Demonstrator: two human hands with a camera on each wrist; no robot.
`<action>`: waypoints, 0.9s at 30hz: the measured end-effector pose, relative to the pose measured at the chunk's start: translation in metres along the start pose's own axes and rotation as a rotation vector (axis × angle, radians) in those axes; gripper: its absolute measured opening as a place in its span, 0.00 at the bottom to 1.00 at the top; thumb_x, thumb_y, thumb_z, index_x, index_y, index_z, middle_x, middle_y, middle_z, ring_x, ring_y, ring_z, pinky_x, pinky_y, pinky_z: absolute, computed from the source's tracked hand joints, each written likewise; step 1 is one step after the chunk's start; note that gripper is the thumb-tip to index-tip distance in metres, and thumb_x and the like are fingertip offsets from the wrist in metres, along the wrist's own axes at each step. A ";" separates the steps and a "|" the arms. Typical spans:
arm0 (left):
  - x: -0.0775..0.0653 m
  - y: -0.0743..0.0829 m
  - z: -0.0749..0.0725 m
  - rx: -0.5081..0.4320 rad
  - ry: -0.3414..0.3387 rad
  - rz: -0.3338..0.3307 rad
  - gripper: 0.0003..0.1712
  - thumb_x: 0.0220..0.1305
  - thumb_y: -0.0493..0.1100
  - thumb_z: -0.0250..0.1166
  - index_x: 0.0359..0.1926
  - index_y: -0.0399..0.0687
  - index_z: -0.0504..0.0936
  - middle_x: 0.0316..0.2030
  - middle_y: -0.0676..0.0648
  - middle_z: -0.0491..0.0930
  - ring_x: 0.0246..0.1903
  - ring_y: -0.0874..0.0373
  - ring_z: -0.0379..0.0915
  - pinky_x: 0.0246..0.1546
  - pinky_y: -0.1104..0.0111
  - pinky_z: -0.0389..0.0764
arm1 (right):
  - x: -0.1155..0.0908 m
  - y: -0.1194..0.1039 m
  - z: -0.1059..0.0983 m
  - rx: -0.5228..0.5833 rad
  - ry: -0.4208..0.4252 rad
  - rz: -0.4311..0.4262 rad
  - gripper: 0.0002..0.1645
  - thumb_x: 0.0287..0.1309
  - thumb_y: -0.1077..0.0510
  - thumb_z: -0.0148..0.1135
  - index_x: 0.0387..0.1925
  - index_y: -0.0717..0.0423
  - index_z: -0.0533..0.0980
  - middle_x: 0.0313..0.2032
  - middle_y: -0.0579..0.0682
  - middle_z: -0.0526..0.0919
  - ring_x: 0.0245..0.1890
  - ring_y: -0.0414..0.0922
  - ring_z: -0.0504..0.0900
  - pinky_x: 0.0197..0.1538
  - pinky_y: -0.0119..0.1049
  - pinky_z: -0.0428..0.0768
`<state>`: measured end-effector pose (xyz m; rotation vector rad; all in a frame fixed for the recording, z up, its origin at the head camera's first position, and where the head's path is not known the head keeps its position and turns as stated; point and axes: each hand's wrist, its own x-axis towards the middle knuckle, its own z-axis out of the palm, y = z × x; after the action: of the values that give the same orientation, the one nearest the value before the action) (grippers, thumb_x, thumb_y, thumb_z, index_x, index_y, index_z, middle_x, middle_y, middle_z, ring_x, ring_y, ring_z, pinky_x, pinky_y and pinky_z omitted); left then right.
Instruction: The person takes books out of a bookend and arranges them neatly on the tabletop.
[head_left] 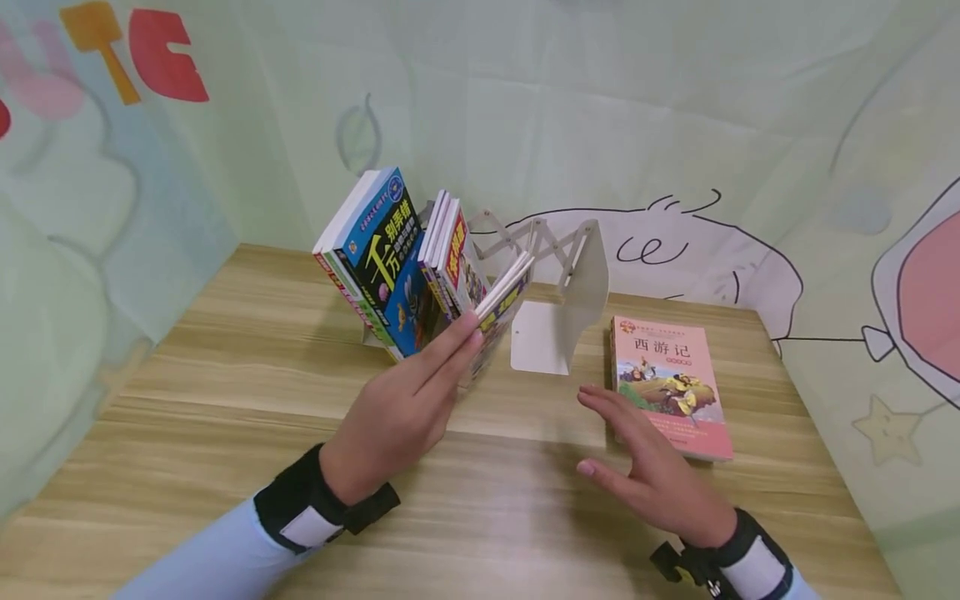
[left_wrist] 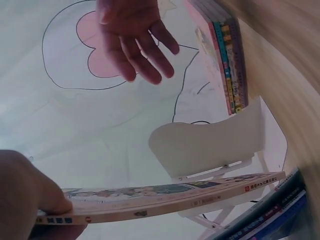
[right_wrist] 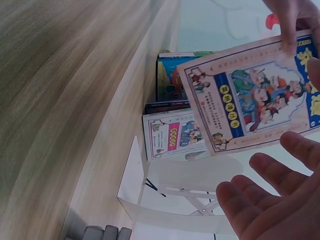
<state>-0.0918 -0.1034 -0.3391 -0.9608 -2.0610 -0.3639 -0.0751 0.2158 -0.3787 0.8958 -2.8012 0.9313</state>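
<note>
My left hand (head_left: pixel 401 408) grips a thin book (head_left: pixel 507 293), thumb and fingers pinching its near edge. The right wrist view shows the book's cover (right_wrist: pixel 265 95), cream-bordered with cartoon figures. It leans beside several smaller upright books (head_left: pixel 456 250) in a white expandable book rack (head_left: pixel 588 271). My right hand (head_left: pixel 656 471) is held over the table, fingers spread and holding nothing, in front of a stack of pink-covered books (head_left: pixel 671 375). In the right wrist view its fingers (right_wrist: pixel 267 185) lie just below the held book's edge.
Large books with a black and blue cover (head_left: pixel 390 250) lean at the rack's left end. The rack's white base plate (head_left: pixel 540 337) shows between the held book and the right end panel. A printed cloth backdrop (head_left: pixel 525 100) hangs behind the wooden table (head_left: pixel 225 417).
</note>
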 end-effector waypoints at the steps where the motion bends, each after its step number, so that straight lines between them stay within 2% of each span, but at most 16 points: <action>1: 0.000 0.001 -0.002 -0.013 0.004 -0.002 0.22 0.78 0.35 0.47 0.66 0.32 0.73 0.69 0.37 0.70 0.59 0.51 0.78 0.52 0.64 0.82 | 0.000 0.000 0.000 0.003 -0.002 0.005 0.44 0.63 0.48 0.68 0.76 0.40 0.58 0.73 0.47 0.65 0.72 0.49 0.65 0.67 0.56 0.69; 3: -0.001 0.003 -0.006 -0.048 0.035 0.008 0.21 0.77 0.35 0.48 0.64 0.32 0.75 0.67 0.38 0.72 0.54 0.51 0.81 0.46 0.65 0.84 | 0.000 0.000 0.000 0.010 0.000 0.010 0.45 0.63 0.48 0.68 0.76 0.40 0.58 0.73 0.47 0.65 0.72 0.51 0.64 0.68 0.58 0.67; 4: -0.001 0.005 -0.009 -0.064 0.029 0.010 0.21 0.77 0.35 0.48 0.64 0.33 0.75 0.67 0.38 0.73 0.50 0.53 0.83 0.43 0.67 0.85 | 0.000 0.000 0.000 0.012 0.001 0.010 0.45 0.63 0.48 0.68 0.76 0.41 0.58 0.73 0.48 0.65 0.73 0.51 0.64 0.68 0.59 0.67; 6: 0.000 0.008 -0.011 -0.090 0.065 0.042 0.21 0.76 0.34 0.47 0.63 0.32 0.76 0.65 0.38 0.74 0.45 0.54 0.83 0.40 0.68 0.85 | -0.001 0.000 0.000 0.021 0.008 0.006 0.46 0.62 0.50 0.69 0.76 0.43 0.57 0.73 0.48 0.65 0.72 0.53 0.64 0.68 0.59 0.67; 10: 0.002 0.016 -0.016 -0.149 0.103 0.107 0.20 0.75 0.33 0.49 0.61 0.32 0.77 0.63 0.37 0.77 0.46 0.54 0.83 0.45 0.69 0.85 | 0.000 0.000 0.000 0.038 0.035 -0.004 0.50 0.59 0.54 0.71 0.77 0.44 0.55 0.73 0.49 0.63 0.71 0.52 0.66 0.65 0.57 0.71; 13: 0.003 0.020 -0.018 -0.196 0.118 0.163 0.19 0.74 0.32 0.50 0.60 0.30 0.78 0.60 0.36 0.78 0.51 0.51 0.83 0.50 0.66 0.83 | 0.002 -0.001 -0.001 0.074 0.064 -0.008 0.54 0.57 0.57 0.73 0.78 0.42 0.52 0.75 0.48 0.61 0.71 0.49 0.65 0.66 0.51 0.73; 17: 0.002 0.026 -0.022 -0.262 0.065 0.216 0.19 0.76 0.34 0.49 0.60 0.32 0.78 0.60 0.36 0.79 0.49 0.55 0.83 0.48 0.68 0.84 | 0.005 -0.002 -0.003 0.141 0.123 -0.032 0.56 0.56 0.63 0.73 0.78 0.45 0.52 0.74 0.48 0.61 0.72 0.44 0.61 0.71 0.37 0.69; 19: 0.002 0.028 -0.022 -0.292 0.041 0.245 0.19 0.77 0.35 0.49 0.60 0.34 0.78 0.60 0.37 0.79 0.48 0.57 0.83 0.48 0.69 0.84 | 0.005 -0.002 -0.005 0.160 0.147 -0.053 0.52 0.56 0.65 0.72 0.76 0.46 0.55 0.70 0.47 0.64 0.70 0.42 0.63 0.70 0.30 0.67; 24: 0.001 0.031 -0.021 -0.328 0.032 0.320 0.18 0.77 0.35 0.50 0.60 0.36 0.79 0.60 0.39 0.80 0.44 0.61 0.83 0.46 0.73 0.83 | 0.005 -0.001 -0.005 0.175 0.177 -0.126 0.33 0.57 0.70 0.68 0.62 0.50 0.71 0.56 0.45 0.78 0.57 0.37 0.76 0.61 0.26 0.75; 27: -0.001 0.031 -0.020 -0.350 0.021 0.315 0.18 0.76 0.35 0.50 0.60 0.36 0.79 0.60 0.40 0.80 0.42 0.63 0.82 0.47 0.75 0.83 | 0.003 0.001 -0.003 0.198 0.214 -0.157 0.25 0.54 0.73 0.69 0.52 0.51 0.78 0.48 0.46 0.85 0.48 0.36 0.83 0.53 0.26 0.80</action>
<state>-0.0578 -0.0937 -0.3296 -1.4611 -1.8192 -0.5736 -0.0787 0.2171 -0.3759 0.9582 -2.4541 1.2157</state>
